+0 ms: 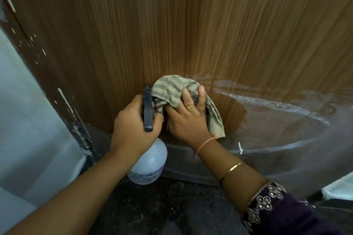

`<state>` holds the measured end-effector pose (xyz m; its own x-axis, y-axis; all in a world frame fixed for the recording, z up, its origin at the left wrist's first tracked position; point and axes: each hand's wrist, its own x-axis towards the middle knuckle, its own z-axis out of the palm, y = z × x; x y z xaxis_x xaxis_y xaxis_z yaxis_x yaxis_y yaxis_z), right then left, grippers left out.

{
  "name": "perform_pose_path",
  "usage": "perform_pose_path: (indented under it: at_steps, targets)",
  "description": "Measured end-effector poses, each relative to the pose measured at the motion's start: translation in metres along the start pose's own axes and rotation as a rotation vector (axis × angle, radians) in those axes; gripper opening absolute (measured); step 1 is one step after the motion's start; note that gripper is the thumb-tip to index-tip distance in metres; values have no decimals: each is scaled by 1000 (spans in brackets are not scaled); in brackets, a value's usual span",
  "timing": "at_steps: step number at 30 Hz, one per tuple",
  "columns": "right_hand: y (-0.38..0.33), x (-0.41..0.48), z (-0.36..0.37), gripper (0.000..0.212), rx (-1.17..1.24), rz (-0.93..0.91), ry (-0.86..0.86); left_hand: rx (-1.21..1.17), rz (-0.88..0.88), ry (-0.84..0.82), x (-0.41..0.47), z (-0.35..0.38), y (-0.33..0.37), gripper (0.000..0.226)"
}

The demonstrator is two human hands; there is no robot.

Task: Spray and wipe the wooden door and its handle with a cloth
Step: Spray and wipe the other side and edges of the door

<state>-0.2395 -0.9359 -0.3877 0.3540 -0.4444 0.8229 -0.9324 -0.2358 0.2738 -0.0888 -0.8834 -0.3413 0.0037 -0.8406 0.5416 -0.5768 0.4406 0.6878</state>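
Observation:
The wooden door [172, 25] fills the view, brown with vertical grain. My left hand [131, 120] grips the black trigger head of a spray bottle [148, 160], whose translucent white body hangs below the hand. My right hand [188, 116] presses a striped grey-beige cloth [170, 89] against the lower part of the door, fingers curled over the bunched fabric. One end of the cloth hangs down to the right of the wrist. The two hands nearly touch. No door handle is in view.
A dark door frame [47, 74] with white paint flecks runs down the left, beside a pale wall [24, 129]. Clear plastic sheeting [277, 129] covers the door's lower right. The floor [162, 206] below is dark and speckled. A white object [340, 189] lies at the right edge.

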Motion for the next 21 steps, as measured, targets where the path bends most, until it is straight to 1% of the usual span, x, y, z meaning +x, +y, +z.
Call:
perform_pose_path:
  at_steps: [2, 4, 6, 7, 8, 10, 13, 14, 15, 17, 19, 20, 21]
  targets:
    - [4, 16, -6, 35, 26, 0, 43, 14, 10, 25, 0, -4, 0, 12]
    - [15, 18, -14, 29, 41, 57, 65, 23, 14, 19, 0, -4, 1, 8]
    - [34, 7, -21, 17, 28, 221, 99, 21, 8, -30, -1, 1, 1, 9]
    - [45, -1, -24, 14, -1, 328, 107, 11, 6, -66, -2, 5, 2, 11]
    - [55, -11, -27, 15, -31, 434, 100, -1, 9, -100, -3, 9, 3, 12]
    - [67, -31, -31, 25, -56, 611, 99, -29, 29, -146, -6, 17, 4, 14]
    - [68, -46, -36, 57, 115, 827, 239, -104, 45, -200, -10, 26, 11, 12]
    - [66, -48, -37, 61, 130, 831, 229, -120, 51, -217, -11, 28, 13, 11]
    - [64, -51, -36, 55, 104, 768, 163, -128, 60, -226, -12, 29, 16, 8]
    - [62, -60, -28, 34, 37, 598, -27, -135, 74, -232, -14, 31, 20, 6]
    - [60, -68, -19, 30, 0, 397, -183, -131, 92, -239, -15, 33, 24, 5]
    - [60, -72, -16, 27, -19, 307, -188, -123, 96, -247, -15, 35, 27, 5]
    - [61, -72, -15, 24, -39, 244, -155, -116, 95, -257, -15, 36, 31, 5]
